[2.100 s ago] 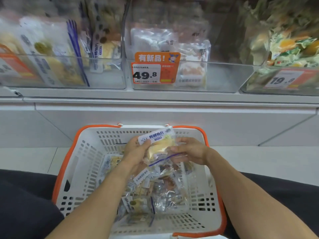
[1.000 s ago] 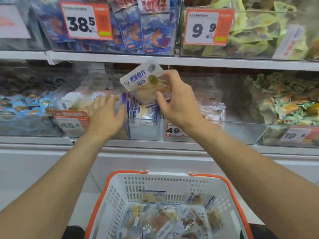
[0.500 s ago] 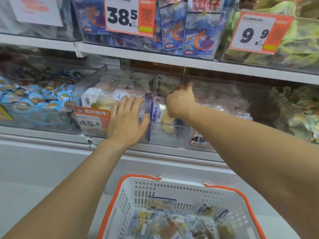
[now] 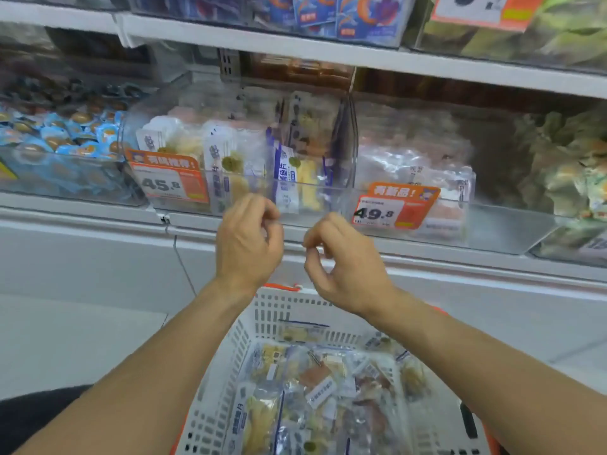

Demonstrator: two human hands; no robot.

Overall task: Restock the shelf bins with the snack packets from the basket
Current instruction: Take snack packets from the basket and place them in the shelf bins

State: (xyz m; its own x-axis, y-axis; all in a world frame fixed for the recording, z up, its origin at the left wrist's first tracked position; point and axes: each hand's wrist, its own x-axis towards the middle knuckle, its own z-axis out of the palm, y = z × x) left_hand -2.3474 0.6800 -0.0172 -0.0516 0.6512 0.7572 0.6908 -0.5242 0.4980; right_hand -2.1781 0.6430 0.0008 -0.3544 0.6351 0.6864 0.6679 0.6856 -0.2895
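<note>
Hovering empty, loosely curled left hand (image 4: pixel 248 244) and right hand (image 4: pixel 345 264) below price tags "45.8" (image 4: pixel 167 182) and "49.8" (image 4: pixel 391 210).

Both forearms are bare with no sleeves showing, and dark clothing (image 4: pixel 29 418) (a blurred patch) sits lower left.

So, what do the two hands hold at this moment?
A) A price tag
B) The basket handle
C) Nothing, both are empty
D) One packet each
C: the left hand and the right hand hang with loosely curled fingers between the bin and the basket, and no packet is in either.
</note>
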